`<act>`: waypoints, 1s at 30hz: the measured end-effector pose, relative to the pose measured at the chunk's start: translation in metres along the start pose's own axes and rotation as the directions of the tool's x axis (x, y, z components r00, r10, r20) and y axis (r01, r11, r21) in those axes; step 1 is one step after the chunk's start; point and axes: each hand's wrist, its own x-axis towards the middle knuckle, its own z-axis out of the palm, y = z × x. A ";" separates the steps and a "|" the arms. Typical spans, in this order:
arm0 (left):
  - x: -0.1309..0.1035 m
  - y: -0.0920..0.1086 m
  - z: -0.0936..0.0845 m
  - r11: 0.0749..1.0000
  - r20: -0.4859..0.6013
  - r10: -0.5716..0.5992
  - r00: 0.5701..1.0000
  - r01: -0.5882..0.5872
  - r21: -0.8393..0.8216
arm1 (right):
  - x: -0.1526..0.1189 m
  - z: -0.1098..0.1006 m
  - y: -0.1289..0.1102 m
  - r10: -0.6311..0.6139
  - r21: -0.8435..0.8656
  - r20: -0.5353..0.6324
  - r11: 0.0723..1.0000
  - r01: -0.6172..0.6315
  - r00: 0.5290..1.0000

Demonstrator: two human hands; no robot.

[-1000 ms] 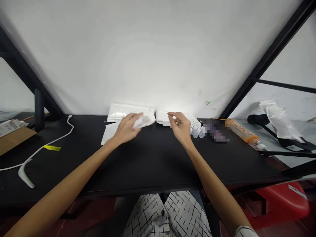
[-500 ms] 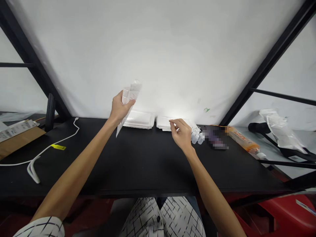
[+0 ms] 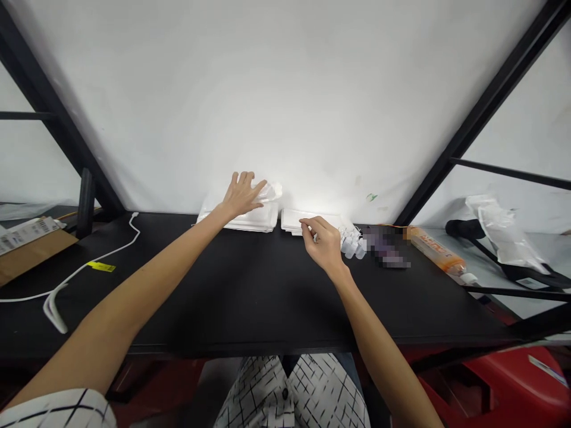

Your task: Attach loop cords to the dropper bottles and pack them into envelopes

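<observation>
My left hand [image 3: 241,195] lies over the left stack of white flat packets [image 3: 254,221] by the wall, its fingers spread. A clear, crinkled plastic packet [image 3: 270,191] rests on top of that stack, beside and partly beneath the fingers. My right hand [image 3: 323,241] is closed in a pinch in front of a second stack of white flat pieces [image 3: 294,219]. Whether anything thin sits between its fingertips is hidden. Just right of that hand are small translucent white pieces [image 3: 354,245] with strings.
On the black table [image 3: 259,297], a white cable [image 3: 111,252] with a yellow tag [image 3: 102,266] lies left, near a cardboard box [image 3: 35,252]. A blurred-out item [image 3: 386,246] and an orange-labelled bottle [image 3: 437,252] lie right. Black frame bars [image 3: 473,113] slope up both sides.
My left hand has moved down and right, bringing the clear packet from the air onto the left stack, and its fingers have spread. My right hand has barely moved and remains pinched.
</observation>
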 end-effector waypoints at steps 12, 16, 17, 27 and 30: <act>-0.032 -0.004 0.053 0.994 0.177 -0.109 0.978 0.102 0.049 | 0.003 -0.011 -0.001 0.007 0.004 -0.050 1.000 -0.007 0.999; -0.027 -0.002 0.053 0.989 0.116 -0.137 0.984 0.130 0.067 | 0.007 -0.018 0.011 -0.004 0.015 -0.156 1.000 0.007 0.988; -0.026 0.000 0.052 0.988 0.091 -0.145 0.985 0.139 0.073 | 0.008 -0.021 0.015 -0.009 0.016 -0.184 1.000 0.012 0.983; 0.003 0.069 0.038 0.986 0.124 0.106 0.987 -0.088 -0.145 | 0.012 -0.034 0.024 0.039 0.043 -0.293 0.999 -0.028 0.955; 0.021 0.099 0.047 0.959 0.316 0.239 0.918 -0.172 -0.224 | 0.012 -0.034 0.024 0.040 0.035 -0.280 0.999 -0.031 0.959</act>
